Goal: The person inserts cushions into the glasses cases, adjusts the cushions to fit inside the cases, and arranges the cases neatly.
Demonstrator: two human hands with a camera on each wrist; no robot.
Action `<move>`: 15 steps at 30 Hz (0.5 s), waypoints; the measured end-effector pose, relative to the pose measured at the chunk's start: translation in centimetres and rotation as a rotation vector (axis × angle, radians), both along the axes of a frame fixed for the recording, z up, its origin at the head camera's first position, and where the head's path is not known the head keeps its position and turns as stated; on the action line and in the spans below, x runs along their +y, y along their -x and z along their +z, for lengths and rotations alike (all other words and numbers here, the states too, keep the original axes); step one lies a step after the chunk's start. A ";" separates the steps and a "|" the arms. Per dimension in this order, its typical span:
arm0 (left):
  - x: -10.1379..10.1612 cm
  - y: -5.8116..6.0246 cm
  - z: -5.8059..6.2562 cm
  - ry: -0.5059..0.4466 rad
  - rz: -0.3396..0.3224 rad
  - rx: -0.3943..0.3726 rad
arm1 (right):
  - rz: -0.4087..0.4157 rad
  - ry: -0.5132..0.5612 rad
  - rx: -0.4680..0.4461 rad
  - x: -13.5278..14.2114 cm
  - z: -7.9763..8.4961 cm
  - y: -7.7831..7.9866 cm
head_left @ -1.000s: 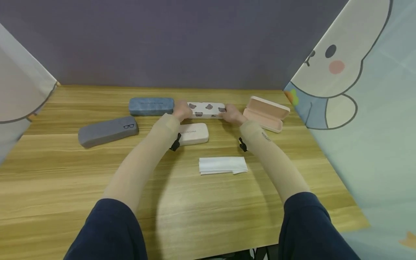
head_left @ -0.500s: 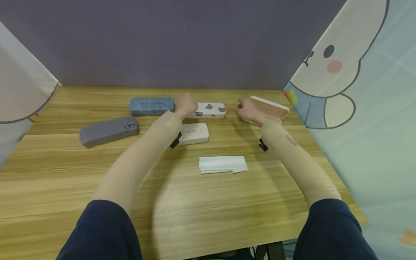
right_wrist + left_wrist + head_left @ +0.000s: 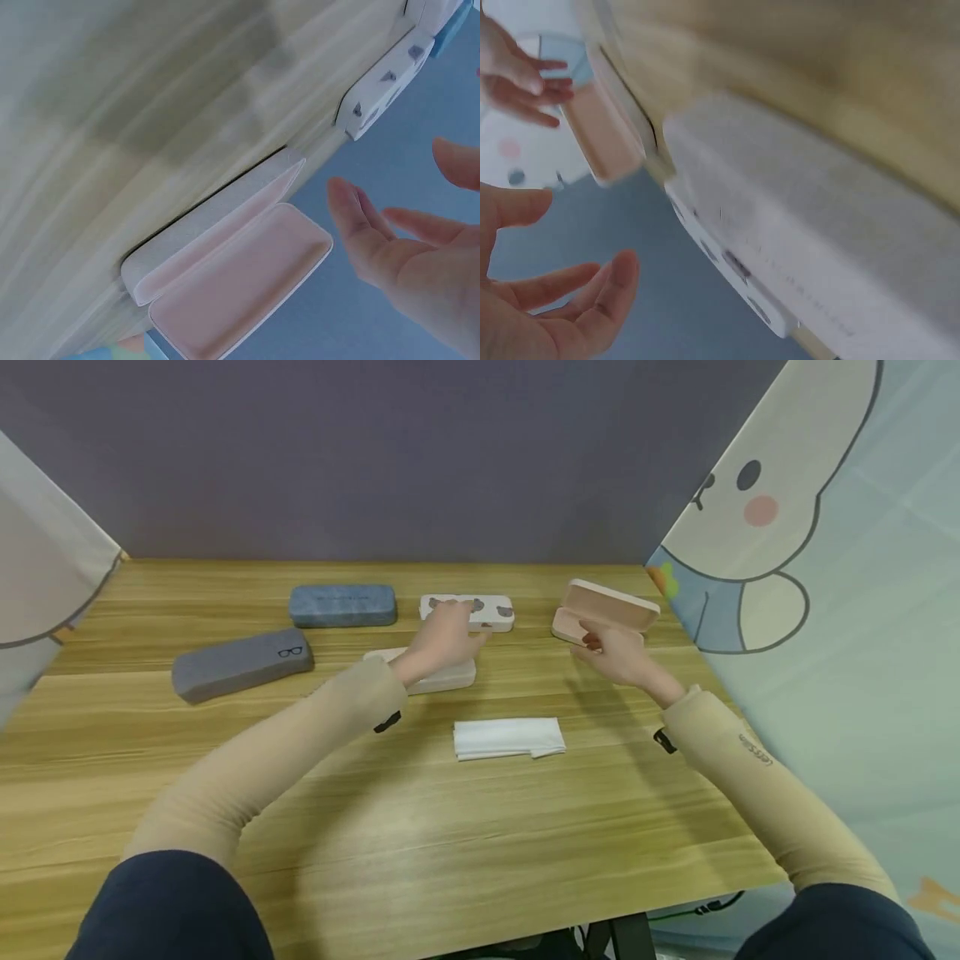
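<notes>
My left hand [image 3: 444,639] hovers over a white glasses case [image 3: 456,678] and the near-left part of a white glasses case with grey animal-like prints [image 3: 491,610]. Its fingers are loosely bent, and nothing lies between them in the left wrist view. My right hand [image 3: 617,656] is in front of a glasses case with a pink lining [image 3: 606,602], whose lid stands raised. The right fingers are spread and hold nothing; in the right wrist view, a gap shows between them and the pink-lined case. The left hand hides part of the white case.
A blue glasses case [image 3: 342,606] lies at the back left, and a grey one with a glasses drawing [image 3: 243,665] sits nearer on the left. A folded white cloth [image 3: 508,738] lies mid-table. A grey panel [image 3: 390,460] rises behind the wooden table [image 3: 480,843].
Both hands have left the printed case. My right hand moved right to the pink-lined case, then drew back slightly. My left hand lifted off, coming nearer. The cases look unmoved.
</notes>
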State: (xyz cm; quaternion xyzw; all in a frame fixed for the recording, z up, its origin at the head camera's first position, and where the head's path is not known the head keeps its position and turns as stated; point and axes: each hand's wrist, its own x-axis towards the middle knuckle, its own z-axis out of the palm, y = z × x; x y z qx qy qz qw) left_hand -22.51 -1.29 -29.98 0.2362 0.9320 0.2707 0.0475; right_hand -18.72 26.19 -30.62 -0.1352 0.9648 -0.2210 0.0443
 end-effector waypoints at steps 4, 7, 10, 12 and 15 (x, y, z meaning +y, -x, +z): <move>-0.9 -2.3 -0.5 0.051 -0.073 0.024 | 0.059 0.014 -0.032 -0.2 -0.1 -1.5; -1.5 -3.6 -1.0 0.101 -0.094 0.026 | 0.083 0.015 -0.079 -0.6 -0.3 -2.5; -2.1 -4.6 -1.7 0.141 -0.117 0.023 | 0.109 -0.013 -0.099 -1.1 -0.8 -3.6; -2.4 -5.1 -2.3 0.165 -0.137 0.026 | 0.140 -0.032 -0.092 -1.4 -1.2 -4.2; -2.6 -5.6 -3.3 0.180 -0.174 0.030 | 0.191 -0.052 -0.084 -1.6 -2.1 -4.8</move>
